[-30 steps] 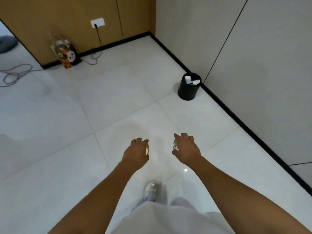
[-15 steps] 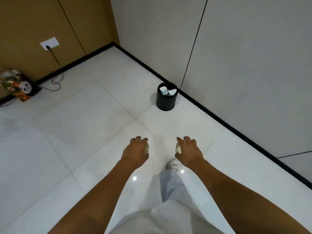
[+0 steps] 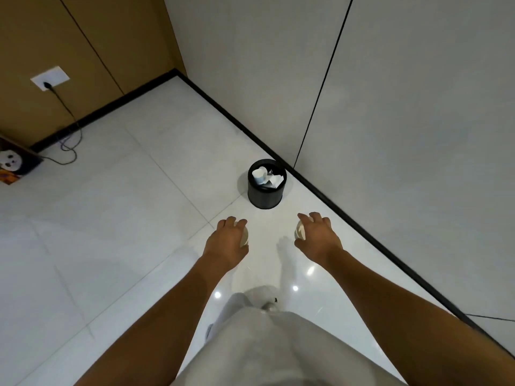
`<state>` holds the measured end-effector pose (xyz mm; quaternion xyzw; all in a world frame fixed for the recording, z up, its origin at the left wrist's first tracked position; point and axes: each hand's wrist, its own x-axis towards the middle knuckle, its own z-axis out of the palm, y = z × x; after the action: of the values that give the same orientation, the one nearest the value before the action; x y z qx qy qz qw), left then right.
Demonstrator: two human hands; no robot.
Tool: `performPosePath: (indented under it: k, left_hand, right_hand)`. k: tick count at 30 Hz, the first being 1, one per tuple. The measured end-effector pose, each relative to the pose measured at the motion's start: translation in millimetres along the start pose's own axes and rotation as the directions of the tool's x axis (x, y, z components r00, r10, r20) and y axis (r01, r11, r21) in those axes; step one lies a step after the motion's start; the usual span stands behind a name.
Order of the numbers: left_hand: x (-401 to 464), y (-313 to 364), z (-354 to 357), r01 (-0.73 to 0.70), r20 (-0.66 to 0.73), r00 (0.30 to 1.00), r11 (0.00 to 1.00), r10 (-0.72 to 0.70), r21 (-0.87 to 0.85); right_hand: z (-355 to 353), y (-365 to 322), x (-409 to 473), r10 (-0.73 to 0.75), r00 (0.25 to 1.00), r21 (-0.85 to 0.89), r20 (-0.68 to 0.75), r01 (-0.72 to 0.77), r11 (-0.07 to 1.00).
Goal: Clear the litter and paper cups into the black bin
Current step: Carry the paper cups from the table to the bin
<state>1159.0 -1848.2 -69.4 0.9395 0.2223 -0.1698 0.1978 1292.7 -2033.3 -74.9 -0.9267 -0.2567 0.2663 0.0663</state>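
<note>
A round black bin stands on the white tile floor against the right wall's baseboard. Inside it lie a white paper cup and crumpled white paper. My left hand grips a pale paper cup, only its rim edge showing past my fingers. My right hand holds a second paper cup the same way. Both hands hover side by side over the floor, a short way in front of the bin.
Grey wall panels run along the right with a black baseboard. A wooden wall at the back left carries a socket with a dark cable trailing onto the floor. A printed paper bag stands at the left edge.
The view has closed in on the bin, which now lies just beyond my hands. Both hands keep hold of their cups and have spread slightly apart.
</note>
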Motion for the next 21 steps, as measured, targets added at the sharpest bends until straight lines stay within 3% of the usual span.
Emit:
performPosePath:
  k: [15,21]
  left_hand:
    - [251.8,-17.0,-88.1,0.047,-0.011,0.999,0.995,-0.048,-0.09]
    - [316.4,-9.2,-110.8,0.119,0.021,0.993,0.98,-0.117,-0.157]
  right_hand:
    - [-105.7,-27.0,252.7,-0.063,0.998,-0.007,0.014,0.063,0.998]
    - [-134.6,-28.4,325.4,-0.101,0.99,-0.028,0.097,0.104,0.994]
